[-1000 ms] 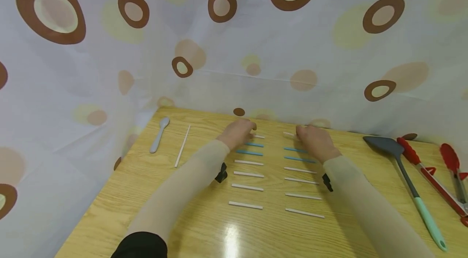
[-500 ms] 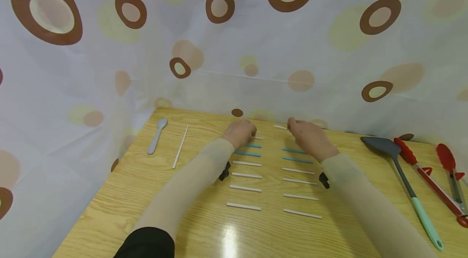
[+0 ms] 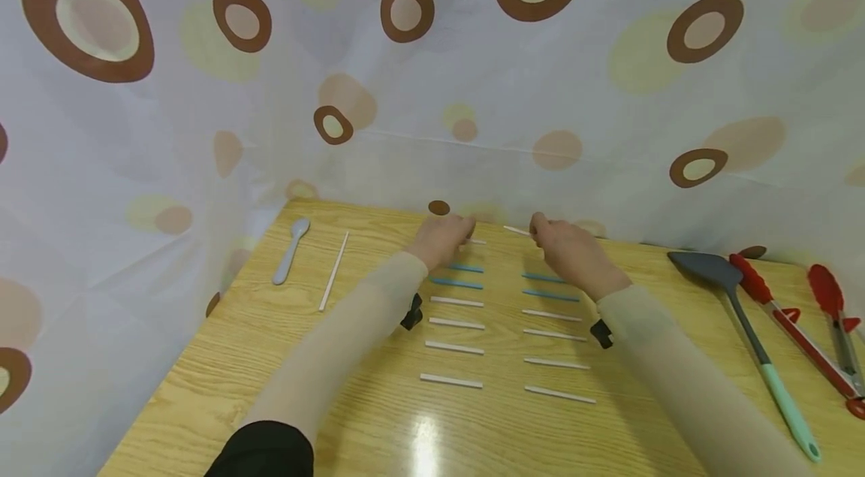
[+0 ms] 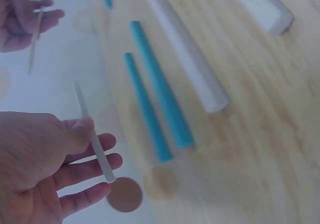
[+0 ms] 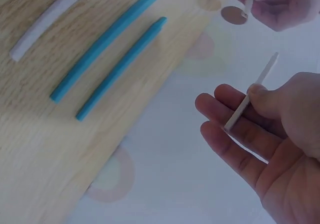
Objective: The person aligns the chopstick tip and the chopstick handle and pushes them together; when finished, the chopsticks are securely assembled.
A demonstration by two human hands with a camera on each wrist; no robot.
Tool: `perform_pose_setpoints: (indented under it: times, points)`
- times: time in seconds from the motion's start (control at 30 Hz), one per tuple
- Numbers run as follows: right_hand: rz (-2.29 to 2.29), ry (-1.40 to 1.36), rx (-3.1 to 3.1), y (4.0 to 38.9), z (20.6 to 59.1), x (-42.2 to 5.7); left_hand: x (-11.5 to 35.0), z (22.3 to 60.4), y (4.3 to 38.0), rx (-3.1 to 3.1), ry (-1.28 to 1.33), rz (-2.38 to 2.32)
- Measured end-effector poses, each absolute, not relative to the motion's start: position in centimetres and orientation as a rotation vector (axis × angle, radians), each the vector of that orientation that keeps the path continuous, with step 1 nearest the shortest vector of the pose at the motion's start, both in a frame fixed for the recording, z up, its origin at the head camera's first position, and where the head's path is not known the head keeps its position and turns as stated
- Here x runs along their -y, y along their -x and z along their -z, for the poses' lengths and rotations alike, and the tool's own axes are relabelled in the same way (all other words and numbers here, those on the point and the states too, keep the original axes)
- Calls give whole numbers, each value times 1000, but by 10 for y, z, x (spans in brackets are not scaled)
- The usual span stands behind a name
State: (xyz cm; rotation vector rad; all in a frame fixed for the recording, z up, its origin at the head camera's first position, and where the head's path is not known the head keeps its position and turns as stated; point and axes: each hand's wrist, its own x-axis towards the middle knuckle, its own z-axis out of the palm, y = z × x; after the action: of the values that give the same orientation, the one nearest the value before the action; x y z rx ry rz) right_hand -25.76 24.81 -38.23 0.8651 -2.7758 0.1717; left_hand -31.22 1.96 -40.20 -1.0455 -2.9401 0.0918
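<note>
In the head view, my left hand point(image 3: 439, 240) is at the far end of the left column of short sticks. It pinches a thin white stick point(image 4: 102, 163) between thumb and fingers, above the table. My right hand point(image 3: 574, 255), at the far end of the right column, pinches another thin white stick point(image 5: 267, 70), lifted as well. Nearest to the left hand lie two blue sticks point(image 3: 458, 284). Two more blue sticks point(image 3: 550, 296) lie below the right hand. Several white sticks point(image 3: 451, 381) continue each column toward me.
A grey spoon point(image 3: 291, 252) and a longer white stick point(image 3: 334, 271) lie at left on the wooden table point(image 3: 223, 387). To the right are a spatula point(image 3: 750, 327) and two red tongs point(image 3: 804, 334), point(image 3: 834, 312). A patterned curtain point(image 3: 405, 86) hangs behind.
The right hand has lifted its white stick and moved slightly left and away. The left hand has then raised its own white stick off the table.
</note>
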Motion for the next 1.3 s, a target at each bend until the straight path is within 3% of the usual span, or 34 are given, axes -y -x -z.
perform_pose_setpoints:
  times: [0.4,0.73,1.3]
  points:
    - [-248,-826,2733,248,356,-241,-3,364,305,2729,1064,321]
    - [-330,-848,2681,234,345,-239,8,343,281,2630,1074,350]
    - [-386,-964,2526,225,348,-240,10,345,269,2577,1157,523]
